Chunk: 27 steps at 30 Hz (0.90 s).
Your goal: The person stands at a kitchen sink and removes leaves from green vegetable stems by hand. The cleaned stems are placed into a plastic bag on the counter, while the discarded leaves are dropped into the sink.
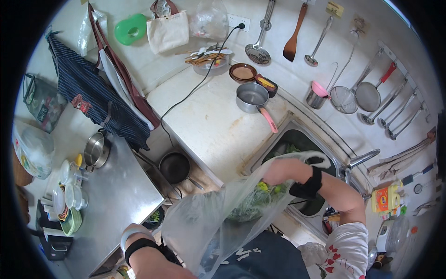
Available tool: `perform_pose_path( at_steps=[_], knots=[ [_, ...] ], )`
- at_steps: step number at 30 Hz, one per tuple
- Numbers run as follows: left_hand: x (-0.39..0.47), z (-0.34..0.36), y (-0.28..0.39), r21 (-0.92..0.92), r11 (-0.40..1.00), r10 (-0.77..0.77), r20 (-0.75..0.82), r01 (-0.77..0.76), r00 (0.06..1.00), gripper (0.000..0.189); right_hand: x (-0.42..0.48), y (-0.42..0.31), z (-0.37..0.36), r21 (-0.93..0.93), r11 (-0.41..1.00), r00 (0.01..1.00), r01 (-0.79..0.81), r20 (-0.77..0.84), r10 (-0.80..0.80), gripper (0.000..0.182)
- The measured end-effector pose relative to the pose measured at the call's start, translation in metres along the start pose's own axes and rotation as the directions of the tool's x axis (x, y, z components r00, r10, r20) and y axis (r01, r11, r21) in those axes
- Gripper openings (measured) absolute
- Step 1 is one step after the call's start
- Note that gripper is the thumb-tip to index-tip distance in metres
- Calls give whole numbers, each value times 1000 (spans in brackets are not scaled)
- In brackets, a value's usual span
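A translucent plastic bag (195, 216) hangs before my body, with leafy green vegetables (249, 204) showing through its side. My right hand (280, 171) grips the bag near its mouth, next to the sink; the fingers are mostly hidden. Yellow-green leaves (263, 186) show just below that hand. The bag's handle loop (318, 157) spreads over the sink beyond it. At the lower left, my left hand (137, 230) is close to the bag's left edge, beside the steel counter. Its fingers are out of sight, so its hold is unclear. More dark green leaves (291, 148) lie in the steel sink (278, 134).
A grey saucepan (252, 97) stands on the white counter (209, 115) by brown bowls (243, 72). A black cord (195, 87) crosses that counter. Left is a steel counter (115, 195) with a pot (96, 150). The faucet (364, 158) juts over the sink's right side.
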<state>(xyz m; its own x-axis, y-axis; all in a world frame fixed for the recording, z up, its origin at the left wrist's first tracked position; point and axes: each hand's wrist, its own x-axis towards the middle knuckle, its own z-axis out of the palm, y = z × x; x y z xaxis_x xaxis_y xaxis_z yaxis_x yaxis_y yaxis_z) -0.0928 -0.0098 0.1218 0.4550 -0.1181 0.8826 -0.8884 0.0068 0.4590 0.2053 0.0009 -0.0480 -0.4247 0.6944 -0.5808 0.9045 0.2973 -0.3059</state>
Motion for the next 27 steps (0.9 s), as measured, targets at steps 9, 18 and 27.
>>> perform_pose_path(
  at_steps=[9, 18, 27],
  knots=[
    [-6, -6, -22, -70, 997, -48, -45, 45, 998, 48, 50, 39, 89, -71, 993, 849, -94, -526, 43, 17],
    [-6, -17, -20, 199, 978, -68, -16, 69, 998, 55, -46, -32, 19, -155, 959, 751, 238, -596, -283, 30],
    [-1, -38, -20, 257, 958, -166, 140, 126, 976, 49, -56, -21, 42, 470, 867, 661, 168, -706, 255, 16]
  ],
)
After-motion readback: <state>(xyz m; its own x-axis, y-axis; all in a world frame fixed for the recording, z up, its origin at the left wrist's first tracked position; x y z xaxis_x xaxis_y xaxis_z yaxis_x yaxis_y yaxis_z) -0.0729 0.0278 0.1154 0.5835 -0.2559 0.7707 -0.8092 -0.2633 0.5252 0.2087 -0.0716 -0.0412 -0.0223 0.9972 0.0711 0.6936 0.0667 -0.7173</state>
